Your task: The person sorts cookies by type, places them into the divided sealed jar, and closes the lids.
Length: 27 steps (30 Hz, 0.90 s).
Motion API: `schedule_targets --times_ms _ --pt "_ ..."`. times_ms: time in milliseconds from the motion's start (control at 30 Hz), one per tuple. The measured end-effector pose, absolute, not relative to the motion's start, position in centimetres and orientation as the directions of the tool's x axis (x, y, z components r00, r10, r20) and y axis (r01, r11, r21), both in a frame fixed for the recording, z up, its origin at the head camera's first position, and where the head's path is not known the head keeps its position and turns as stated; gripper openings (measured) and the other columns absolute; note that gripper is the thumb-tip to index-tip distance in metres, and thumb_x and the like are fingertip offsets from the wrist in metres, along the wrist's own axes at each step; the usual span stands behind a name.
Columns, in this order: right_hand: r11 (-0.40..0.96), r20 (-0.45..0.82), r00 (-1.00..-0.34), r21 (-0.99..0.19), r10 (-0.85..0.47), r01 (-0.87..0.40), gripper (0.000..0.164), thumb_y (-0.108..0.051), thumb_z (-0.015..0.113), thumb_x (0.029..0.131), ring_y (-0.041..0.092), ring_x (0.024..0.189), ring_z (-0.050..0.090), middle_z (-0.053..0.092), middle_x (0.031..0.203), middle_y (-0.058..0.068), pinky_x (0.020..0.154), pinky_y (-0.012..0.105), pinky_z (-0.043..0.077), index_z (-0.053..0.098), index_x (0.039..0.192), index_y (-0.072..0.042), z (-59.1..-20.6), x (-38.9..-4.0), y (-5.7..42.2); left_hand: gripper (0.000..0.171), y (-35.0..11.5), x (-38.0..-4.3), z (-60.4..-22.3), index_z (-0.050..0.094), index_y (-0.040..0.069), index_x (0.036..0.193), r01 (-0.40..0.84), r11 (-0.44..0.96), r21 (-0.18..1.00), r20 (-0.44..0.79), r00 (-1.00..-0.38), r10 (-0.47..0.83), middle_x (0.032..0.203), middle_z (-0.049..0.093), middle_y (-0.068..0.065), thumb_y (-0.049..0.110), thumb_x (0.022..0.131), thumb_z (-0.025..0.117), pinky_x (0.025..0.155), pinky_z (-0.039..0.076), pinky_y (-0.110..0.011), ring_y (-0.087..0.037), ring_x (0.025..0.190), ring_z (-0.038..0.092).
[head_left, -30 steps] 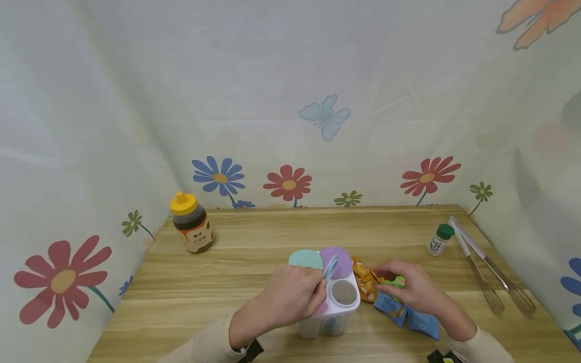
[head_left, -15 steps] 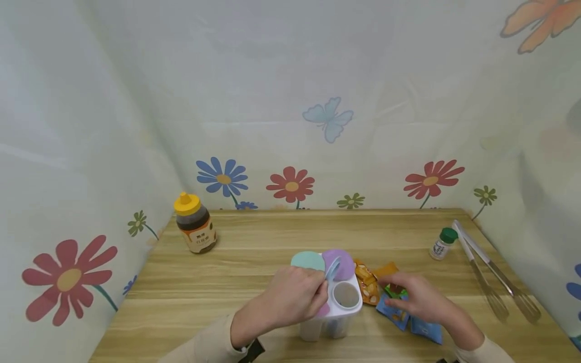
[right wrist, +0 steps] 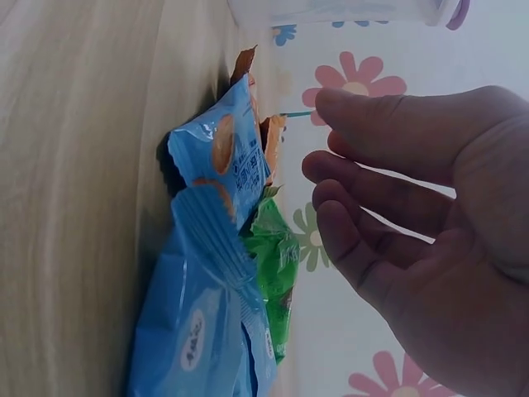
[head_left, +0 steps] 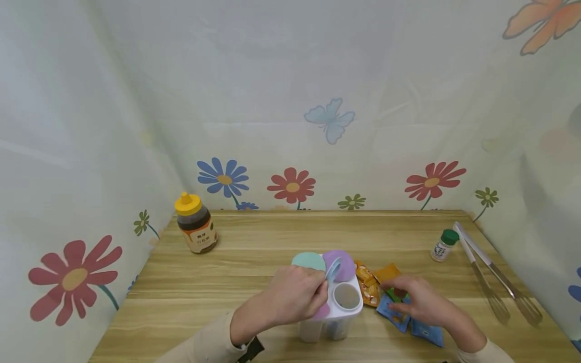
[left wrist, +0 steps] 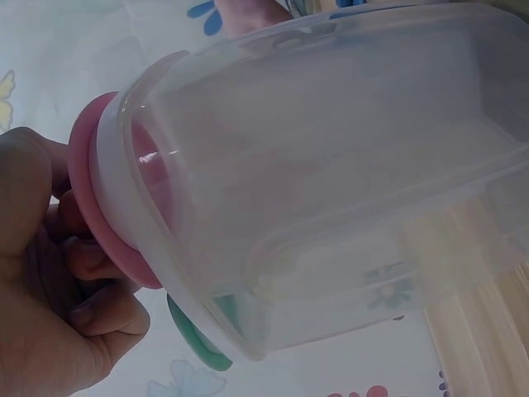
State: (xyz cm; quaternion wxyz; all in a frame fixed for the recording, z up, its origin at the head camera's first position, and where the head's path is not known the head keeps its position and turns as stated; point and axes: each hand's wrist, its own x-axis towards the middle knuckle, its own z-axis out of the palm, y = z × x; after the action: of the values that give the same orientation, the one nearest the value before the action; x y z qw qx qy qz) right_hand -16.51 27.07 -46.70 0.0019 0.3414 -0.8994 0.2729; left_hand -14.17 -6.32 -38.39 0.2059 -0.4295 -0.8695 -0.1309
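Observation:
My left hand [head_left: 295,295] is curled at the top of a clear storage box [left wrist: 331,165] with a white top and round coloured lids. It pinches a light blue lid [head_left: 333,269] that stands up beside an uncovered round opening [head_left: 347,296]. Close to that hand is the pink lid [left wrist: 91,190]; the mint lid [head_left: 308,260] and purple lid [head_left: 340,264] lie flat. My right hand [head_left: 424,300] hovers over small snack packets, fingers loosely bent, holding nothing. Below it are blue packets [right wrist: 219,149], a green packet [right wrist: 273,256] and orange packets [head_left: 387,273].
A honey bottle [head_left: 198,227] with a yellow cap stands at the back left. On the right are a green-capped shaker jar [head_left: 444,245] and long metal tongs [head_left: 490,269]. A patterned curtain [head_left: 272,101] rises behind the wooden table [head_left: 254,232].
My right hand has drawn slightly right and down from the orange packets, uncovering more of one. The left hand keeps its grip on the light blue lid. The head view has shifted slightly.

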Motion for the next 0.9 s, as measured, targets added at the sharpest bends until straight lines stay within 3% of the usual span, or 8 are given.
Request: schedule_targets --times_ms 133,533,900 --pt "0.617 0.151 -0.763 -0.500 -0.629 -0.608 0.042 -0.016 0.079 0.079 0.008 0.082 0.060 0.070 0.106 0.009 0.068 0.028 0.052 0.065 0.116 0.000 -46.7 -16.5 27.2 0.030 -6.4 -14.3 -38.3 0.045 0.020 0.063 0.804 0.591 0.068 0.440 -0.556 0.705 0.055 0.033 0.013 0.024 0.089 0.059 0.041 0.019 -0.013 0.000 0.047 0.028" --pt "0.651 0.032 -0.771 -0.514 -0.636 -0.558 0.044 -0.014 0.077 0.081 0.003 0.073 0.049 0.057 0.088 -0.008 0.061 0.021 0.041 0.062 0.121 -0.003 -47.3 -17.0 27.4 0.030 -6.3 -14.4 -38.3 0.045 0.021 0.063 0.805 0.592 0.041 0.452 -0.543 0.707 0.055 0.034 0.013 0.024 0.088 0.060 0.042 0.019 -0.013 0.000 0.048 0.029" --pt "0.657 0.011 -0.759 -0.493 -0.651 -0.570 0.045 -0.013 0.079 0.077 0.001 0.076 0.051 0.060 0.105 -0.002 0.062 0.021 0.044 0.065 0.120 -0.010 -47.7 -17.0 27.2 0.029 -6.4 -14.4 -38.5 0.045 0.020 0.063 0.810 0.585 0.030 0.467 -0.529 0.708 0.055 0.033 0.013 0.022 0.087 0.060 0.042 0.019 -0.013 0.002 0.048 0.027"
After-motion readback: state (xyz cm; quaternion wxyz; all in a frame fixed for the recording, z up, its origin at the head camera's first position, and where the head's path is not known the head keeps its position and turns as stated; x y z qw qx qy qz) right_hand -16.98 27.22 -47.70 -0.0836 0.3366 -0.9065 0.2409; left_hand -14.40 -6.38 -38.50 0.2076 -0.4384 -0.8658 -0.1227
